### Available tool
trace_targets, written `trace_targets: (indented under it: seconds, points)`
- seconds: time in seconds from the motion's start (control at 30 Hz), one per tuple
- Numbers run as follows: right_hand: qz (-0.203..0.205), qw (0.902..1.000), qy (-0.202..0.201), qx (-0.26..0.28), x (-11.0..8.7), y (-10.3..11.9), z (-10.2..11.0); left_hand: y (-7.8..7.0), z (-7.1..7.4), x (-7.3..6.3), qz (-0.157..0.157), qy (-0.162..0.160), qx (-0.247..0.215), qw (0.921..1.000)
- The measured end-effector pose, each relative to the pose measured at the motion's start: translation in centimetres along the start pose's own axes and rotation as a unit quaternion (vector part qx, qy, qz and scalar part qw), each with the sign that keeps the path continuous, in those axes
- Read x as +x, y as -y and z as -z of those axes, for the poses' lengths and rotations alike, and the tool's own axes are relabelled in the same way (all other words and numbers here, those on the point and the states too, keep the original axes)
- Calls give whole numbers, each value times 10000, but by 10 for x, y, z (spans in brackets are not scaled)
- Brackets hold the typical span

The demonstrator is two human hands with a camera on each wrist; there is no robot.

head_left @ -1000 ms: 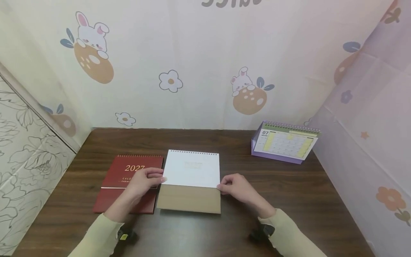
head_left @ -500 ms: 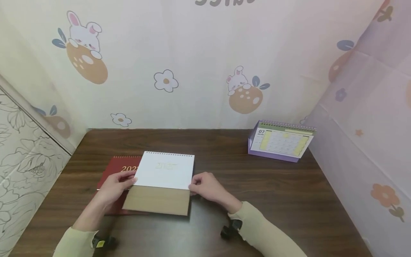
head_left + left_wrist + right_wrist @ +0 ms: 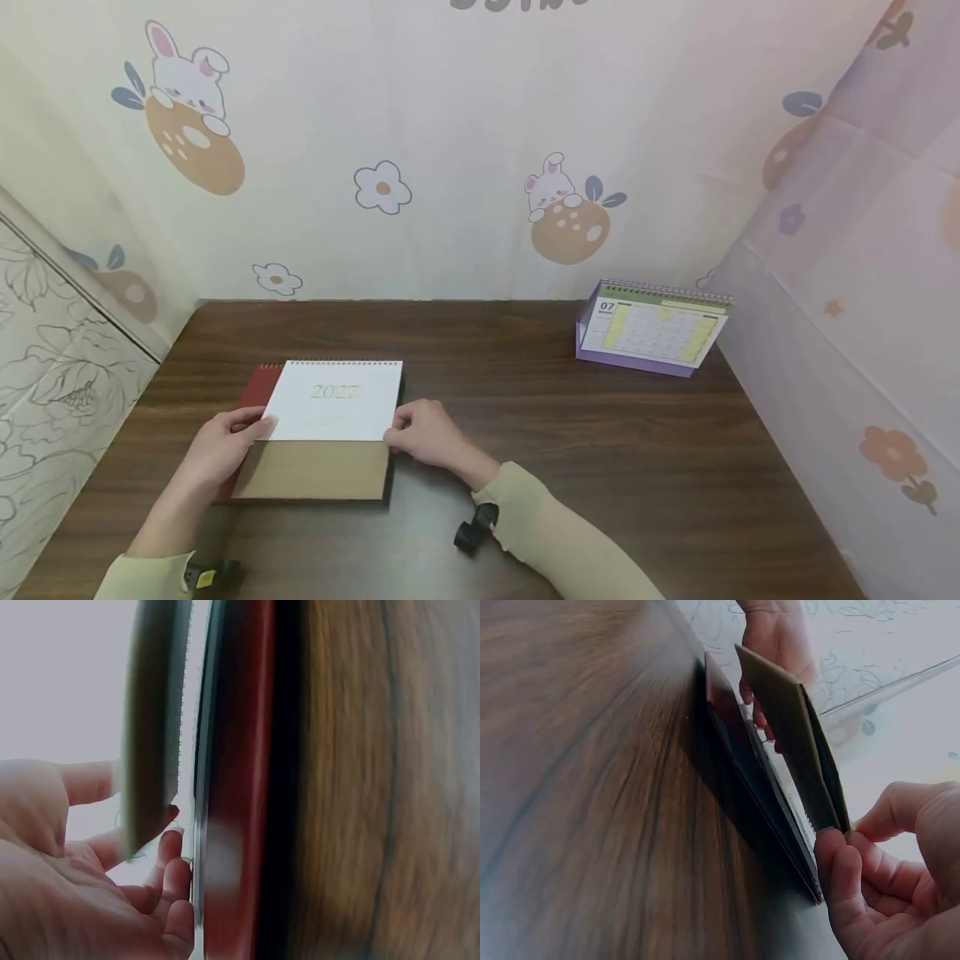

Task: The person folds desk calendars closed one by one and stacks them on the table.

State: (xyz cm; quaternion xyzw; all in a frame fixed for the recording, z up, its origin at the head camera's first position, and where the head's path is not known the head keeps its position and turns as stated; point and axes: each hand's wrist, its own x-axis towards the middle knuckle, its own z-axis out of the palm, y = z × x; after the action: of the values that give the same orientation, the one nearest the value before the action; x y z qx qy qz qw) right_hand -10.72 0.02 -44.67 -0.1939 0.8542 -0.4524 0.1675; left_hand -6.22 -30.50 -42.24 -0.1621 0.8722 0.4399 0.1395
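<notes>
A desk calendar with a white "2027" page (image 3: pixel 333 404) and a tan lower flap (image 3: pixel 315 471) is held just above a dark red calendar (image 3: pixel 258 385). My left hand (image 3: pixel 221 446) pinches its left edge, thumb on top. On the opposite edge, my right hand (image 3: pixel 429 432) pinches the calendar between thumb and curled fingers. In the right wrist view, a narrow gap separates the tan-backed calendar (image 3: pixel 784 724) from the red one (image 3: pixel 739 765) lying on the table. Most of the red cover is hidden from the head view.
A purple-based desk calendar (image 3: pixel 652 329) stands upright at the back right, showing a "07" page. The dark wood table (image 3: pixel 570 467) meets a printed curtain (image 3: pixel 465 225) at the back and right. Small black cameras are strapped to both wrists.
Both hands have carried the white-and-tan calendar leftward, from beside the red calendar to over it. The head view has shifted slightly. The purple calendar stays standing in its place.
</notes>
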Motion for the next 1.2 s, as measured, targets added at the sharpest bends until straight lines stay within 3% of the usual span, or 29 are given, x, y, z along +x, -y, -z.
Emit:
trace_targets:
  seconds: [0.17, 0.4, 0.63, 0.97, 1.2]
  points:
    - [236, 9984, 18, -508, 12, 6, -12, 7, 8, 4, -83, -183, 531, 9984]
    - [352, 9950, 131, -926, 23, 13, -28, 20, 15, 11, -37, -571, 607, 9965]
    - [416, 9930, 282, -1065, 28, 17, -38, 29, 19, 15, 147, -552, 422, 9975]
    - [631, 9889, 384, -1290, 32, 20, -42, 34, 17, 17, 183, -1020, 641, 9925]
    - [578, 9912, 343, -1145, 31, 16, -39, 32, 16, 16, -6, -1162, 724, 9906]
